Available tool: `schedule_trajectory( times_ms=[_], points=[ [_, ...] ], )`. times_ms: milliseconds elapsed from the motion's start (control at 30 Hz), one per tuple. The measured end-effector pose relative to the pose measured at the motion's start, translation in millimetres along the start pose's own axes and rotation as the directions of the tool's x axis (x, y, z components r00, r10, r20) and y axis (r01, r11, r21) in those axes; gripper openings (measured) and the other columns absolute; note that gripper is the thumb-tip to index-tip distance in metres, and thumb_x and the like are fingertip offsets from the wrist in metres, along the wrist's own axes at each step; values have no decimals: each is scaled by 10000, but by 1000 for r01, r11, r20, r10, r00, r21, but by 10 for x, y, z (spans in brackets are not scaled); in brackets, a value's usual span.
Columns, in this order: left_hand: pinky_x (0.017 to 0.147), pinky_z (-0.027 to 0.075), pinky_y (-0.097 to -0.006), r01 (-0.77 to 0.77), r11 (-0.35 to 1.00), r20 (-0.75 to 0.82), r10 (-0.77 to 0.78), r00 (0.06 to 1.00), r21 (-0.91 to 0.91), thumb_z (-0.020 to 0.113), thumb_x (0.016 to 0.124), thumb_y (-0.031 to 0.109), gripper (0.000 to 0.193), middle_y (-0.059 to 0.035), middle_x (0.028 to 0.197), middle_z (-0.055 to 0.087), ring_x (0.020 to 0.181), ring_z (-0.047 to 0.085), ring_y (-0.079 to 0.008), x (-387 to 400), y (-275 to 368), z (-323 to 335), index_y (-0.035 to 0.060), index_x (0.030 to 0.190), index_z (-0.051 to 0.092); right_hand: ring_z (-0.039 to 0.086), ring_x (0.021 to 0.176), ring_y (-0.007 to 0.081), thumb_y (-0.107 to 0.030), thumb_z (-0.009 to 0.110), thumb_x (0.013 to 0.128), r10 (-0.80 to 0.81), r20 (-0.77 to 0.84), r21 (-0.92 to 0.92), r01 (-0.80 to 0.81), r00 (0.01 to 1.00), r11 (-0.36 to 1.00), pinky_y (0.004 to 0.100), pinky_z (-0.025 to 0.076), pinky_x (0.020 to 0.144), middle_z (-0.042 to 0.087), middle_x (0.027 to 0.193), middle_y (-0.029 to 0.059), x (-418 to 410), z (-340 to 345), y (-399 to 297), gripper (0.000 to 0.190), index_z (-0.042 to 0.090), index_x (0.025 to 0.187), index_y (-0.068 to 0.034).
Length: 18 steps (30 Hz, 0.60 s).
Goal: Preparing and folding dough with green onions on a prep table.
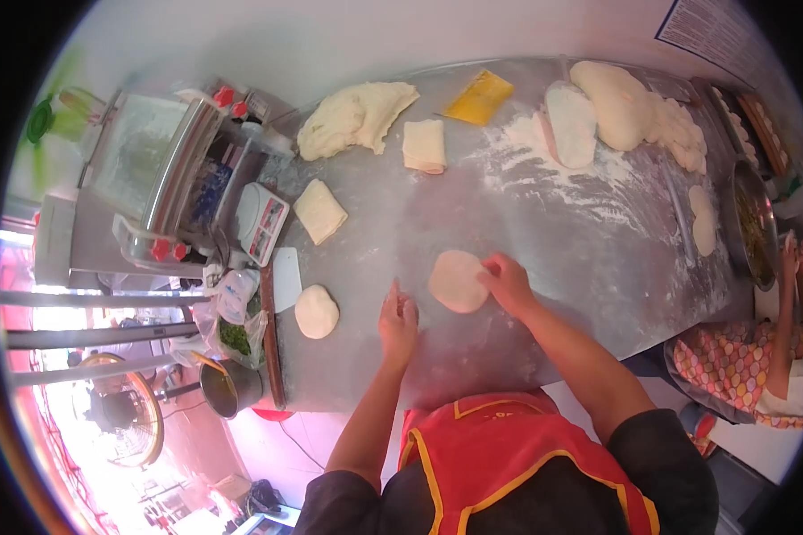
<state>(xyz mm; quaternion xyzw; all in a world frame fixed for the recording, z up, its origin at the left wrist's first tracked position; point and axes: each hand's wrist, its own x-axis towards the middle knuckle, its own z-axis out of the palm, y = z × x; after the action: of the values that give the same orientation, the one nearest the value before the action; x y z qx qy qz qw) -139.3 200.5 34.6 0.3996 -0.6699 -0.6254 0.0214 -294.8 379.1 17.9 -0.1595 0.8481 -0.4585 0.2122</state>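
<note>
A flat round of dough (456, 282) lies on the metal worktop (401, 227) in front of me. My right hand (507, 283) pinches its right edge between thumb and fingers. To the left of this round, and apart from it, my left hand (398, 319) hovers at the worktop with its forefinger stretched out and nothing in it. Farther left sits a thicker dough round (317, 311). Two folded dough squares, one nearer (320, 211) and one farther back (424, 146), rest beyond my hands.
Large dough masses lie at the back left (354, 120) and back right (612, 103). Flour (508, 147) dusts the surface near a yellow packet (479, 97). Leftward are a digital scale (262, 224), a white scraper (286, 279) and a dough-sheeting machine (174, 174). A metal bowl (737, 221) and another person (743, 364) are rightward.
</note>
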Motion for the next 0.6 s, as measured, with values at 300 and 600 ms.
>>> schedule_trajectory(
  times_ms=[300, 600],
  points=[
    [1137, 220, -458, -426, 605, 68, 523, 850, 673, 592, 885, 341, 778, -238, 1491, 248, 1395, 242, -354, -315, -321, 780, -28, 1452, 208, 585, 916, 321, -233, 728, 725, -417, -97, -241, 385, 904, 891, 402, 475, 782, 587, 1030, 178, -172, 248, -9, 358, 586, 959, -3],
    [1147, 188, -475, -371, 576, 96, 451, 888, 728, 571, 891, 313, 756, -225, 1504, 241, 1405, 224, -355, -324, -253, 667, -19, 1459, 198, 639, 895, 315, -253, 754, 698, 20, 205, -120, 5, 979, 993, 386, 502, 807, 665, 952, 156, -58, 69, -149, 423, 632, 1017, -4]
  ],
)
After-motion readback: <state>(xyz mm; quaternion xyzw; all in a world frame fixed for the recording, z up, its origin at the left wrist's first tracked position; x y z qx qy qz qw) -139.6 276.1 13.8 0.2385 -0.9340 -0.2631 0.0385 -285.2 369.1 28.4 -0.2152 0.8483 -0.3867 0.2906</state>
